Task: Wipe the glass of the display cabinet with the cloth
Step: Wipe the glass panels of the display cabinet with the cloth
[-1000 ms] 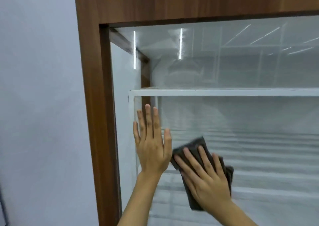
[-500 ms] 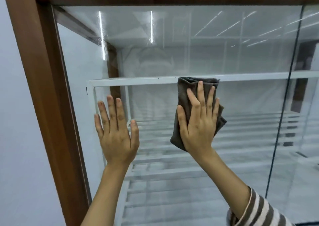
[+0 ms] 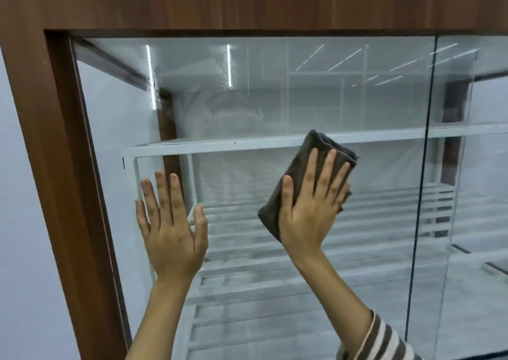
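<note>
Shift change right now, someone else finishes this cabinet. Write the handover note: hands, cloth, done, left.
Left hand: flat on the left glass pane beside the wooden frame, fingers straight, holding nothing.
Right hand: straight fingers press the folded dark cloth to that pane, its top at the white shelf's level.
Done: wiping is under way on the left glass pane; how much is clean is unclear.
Left: speckles show high on it; the right pane past the seam probably needs wiping too.

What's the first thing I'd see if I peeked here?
Two hands flat on the cabinet glass: the right hand presses a dark grey cloth in the middle, the left hand rests bare near the brown wooden frame. Bright light stripes reflect near the top.
</note>
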